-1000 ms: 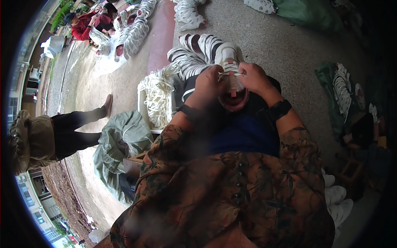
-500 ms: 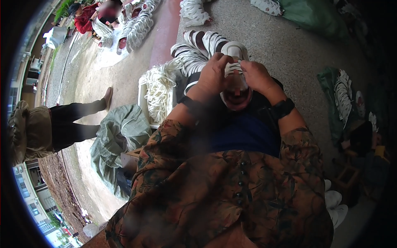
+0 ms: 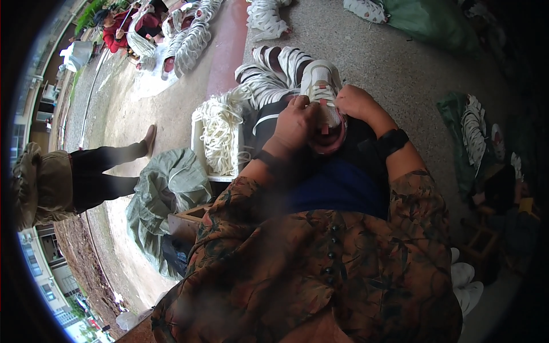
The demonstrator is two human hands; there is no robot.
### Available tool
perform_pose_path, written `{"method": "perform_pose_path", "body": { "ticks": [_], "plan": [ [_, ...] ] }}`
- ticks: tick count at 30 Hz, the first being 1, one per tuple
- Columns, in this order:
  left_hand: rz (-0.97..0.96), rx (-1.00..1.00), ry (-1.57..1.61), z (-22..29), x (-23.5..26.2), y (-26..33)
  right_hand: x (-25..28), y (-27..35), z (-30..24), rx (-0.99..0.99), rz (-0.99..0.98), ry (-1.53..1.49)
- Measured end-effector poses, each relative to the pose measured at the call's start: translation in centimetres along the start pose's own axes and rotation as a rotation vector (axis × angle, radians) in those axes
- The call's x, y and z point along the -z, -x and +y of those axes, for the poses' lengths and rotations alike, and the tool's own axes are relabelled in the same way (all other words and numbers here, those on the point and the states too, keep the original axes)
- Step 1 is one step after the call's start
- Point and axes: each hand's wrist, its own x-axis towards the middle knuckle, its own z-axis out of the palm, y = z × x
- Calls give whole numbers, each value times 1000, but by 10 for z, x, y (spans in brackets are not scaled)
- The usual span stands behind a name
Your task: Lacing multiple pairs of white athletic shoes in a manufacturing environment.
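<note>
A pale sneaker (image 3: 322,74) with a pinkish-red lining and tab lies on my lap, its toe pointing away from me. White shoelaces (image 3: 323,93) cross over its tongue. My left hand (image 3: 294,123) is closed at the left edge of the lacing, fingers bent in a pinch. On the opposite edge my right hand (image 3: 357,104) pinches too, thumb and forefinger together beside the eyelets. Both seem to grip the shoelace, though the fingers hide most of it. Just beyond my left hand, a row of white-strapped shoe uppers (image 3: 269,80) lies bunched together.
A white bin (image 3: 197,134) heaped with loose white laces (image 3: 219,131) stands to my left, by a grey-green sack (image 3: 166,183) and a wooden box (image 3: 189,220). A person (image 3: 51,177) stands farther left; another in red (image 3: 117,34) sits far left. Green sacks (image 3: 429,26) lie right.
Both hands have parted from over the lacing toward the shoe's sides. My left hand has come down and nearer to me, uncovering more of the laces and toe.
</note>
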Motion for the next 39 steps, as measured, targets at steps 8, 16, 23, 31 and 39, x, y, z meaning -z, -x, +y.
{"method": "perform_pose_path", "body": {
  "ticks": [8, 16, 23, 31, 39],
  "plan": [
    [37, 39, 57, -1, -6, -1, -3, -7, 3, 34, -219, -742],
    [6, 104, 123, -4, -9, -5, -17, -7, 11, 246, 82, -323],
    [-27, 76, 80, -9, -11, -18, -18, 0, -2, 280, 249, -210],
    [-127, 75, -59, 1, -2, -20, -18, 17, 13, 625, 431, 243],
    [-92, 55, 258, -16, 17, -7, -21, 29, 25, 745, 419, 274]
  ]
}}
